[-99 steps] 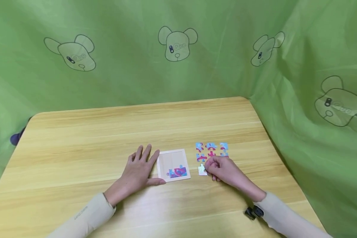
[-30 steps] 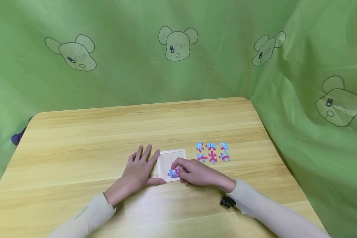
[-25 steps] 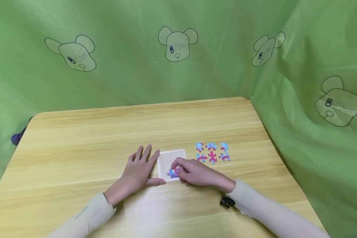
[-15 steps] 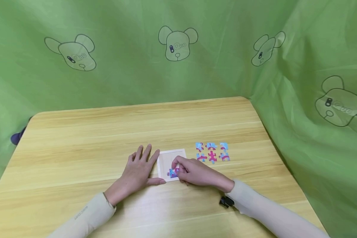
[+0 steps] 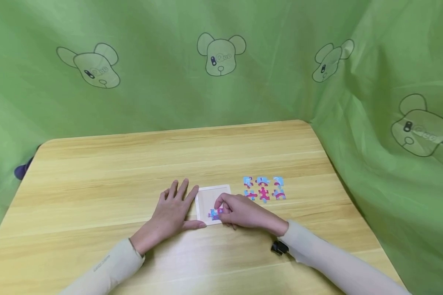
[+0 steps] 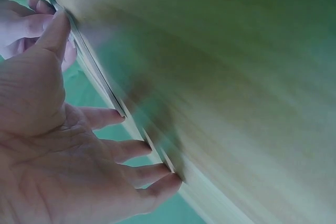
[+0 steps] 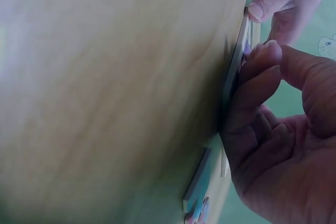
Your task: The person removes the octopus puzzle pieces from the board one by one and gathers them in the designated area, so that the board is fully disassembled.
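Note:
A small square wooden puzzle tray [image 5: 214, 187] with a pale rim lies on the table in the head view. Along its lower side sit blue, pink and purple jigsaw pieces [image 5: 213, 214], partly covered by my right fingers. My left hand [image 5: 170, 211] rests flat with spread fingers at the tray's left side, thumb and index fingertip touching the rim. My right hand [image 5: 243, 211] reaches over the tray's lower right corner, thumb and index finger pinching a jigsaw piece mostly hidden by them. In the right wrist view the right fingertips [image 7: 268, 51] are over the tray's edge.
Several loose jigsaw pieces [image 5: 263, 192], blue and pink, lie in two rows to the right of the tray. Under everything is a wooden table [image 5: 125, 164]. Green cloth [image 5: 155, 90] with printed bear heads hangs behind and on the right.
Since the oldest frame, my right hand has picked the pale piece from below the loose rows and moved left over the tray. Lately it shifted only slightly. My left hand has stayed put.

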`<state>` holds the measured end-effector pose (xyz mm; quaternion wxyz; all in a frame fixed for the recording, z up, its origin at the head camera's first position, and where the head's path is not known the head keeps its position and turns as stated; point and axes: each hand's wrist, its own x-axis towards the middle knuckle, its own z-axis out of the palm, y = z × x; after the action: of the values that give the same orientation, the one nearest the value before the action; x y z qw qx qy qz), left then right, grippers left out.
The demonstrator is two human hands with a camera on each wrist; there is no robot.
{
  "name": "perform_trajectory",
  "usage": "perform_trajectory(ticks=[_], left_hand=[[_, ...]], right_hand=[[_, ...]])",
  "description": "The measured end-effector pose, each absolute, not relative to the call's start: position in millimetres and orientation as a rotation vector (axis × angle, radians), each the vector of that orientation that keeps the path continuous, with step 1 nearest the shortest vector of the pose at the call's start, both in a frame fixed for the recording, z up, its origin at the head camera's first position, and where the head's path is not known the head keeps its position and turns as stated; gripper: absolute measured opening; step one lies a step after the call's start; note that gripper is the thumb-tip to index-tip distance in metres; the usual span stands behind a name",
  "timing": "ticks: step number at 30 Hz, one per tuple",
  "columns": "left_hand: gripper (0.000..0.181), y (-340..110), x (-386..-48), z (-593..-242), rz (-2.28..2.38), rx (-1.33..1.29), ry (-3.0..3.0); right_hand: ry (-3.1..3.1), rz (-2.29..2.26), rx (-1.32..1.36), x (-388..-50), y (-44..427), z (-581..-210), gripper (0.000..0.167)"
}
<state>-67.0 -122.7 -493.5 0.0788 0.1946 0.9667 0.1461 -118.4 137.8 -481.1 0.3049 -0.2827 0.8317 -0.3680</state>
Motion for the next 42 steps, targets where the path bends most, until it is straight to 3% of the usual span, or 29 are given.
perform_trajectory(ticks=[18, 42], left_hand=[[0.11, -123.1, -69.3, -492.9, 0.423, 0.577, 2.888], [0.109, -121.7, -67.3, -492.3, 0.427, 0.572, 2.891]], right_hand=[[2.07, -1.107, -0.599, -127.3, 136.8, -486.8, 0.02], [2.001, -1.265, -0.574, -124.0, 145.6, -490.9, 0.005]])
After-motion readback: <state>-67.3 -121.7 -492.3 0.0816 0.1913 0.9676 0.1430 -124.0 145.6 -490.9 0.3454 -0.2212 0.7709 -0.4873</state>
